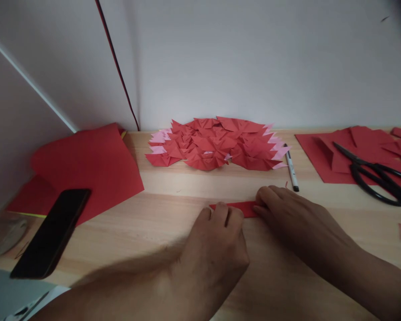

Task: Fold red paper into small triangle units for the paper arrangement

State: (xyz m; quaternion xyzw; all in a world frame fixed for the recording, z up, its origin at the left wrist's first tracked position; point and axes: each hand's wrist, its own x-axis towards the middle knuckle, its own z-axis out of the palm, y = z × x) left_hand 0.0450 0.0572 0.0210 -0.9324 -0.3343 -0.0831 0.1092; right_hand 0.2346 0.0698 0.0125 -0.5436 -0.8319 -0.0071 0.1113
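Observation:
A narrow folded strip of red paper lies flat on the wooden table between my hands. My left hand is closed over its left end, fingers curled and pressing down on it. At the right end, my right hand has its thumb and fingers pressed together on the paper, covering that end. Behind the strip sits a pile of folded red and pink paper pieces with pointed tips, near the wall. A white marker with a dark cap rests just beyond my right hand.
Black-handled scissors lie on red paper sheets and scraps at the right. At the left, a dark phone partly covers large red sheets. A clear container stands at the left edge. A dark cable runs down the wall.

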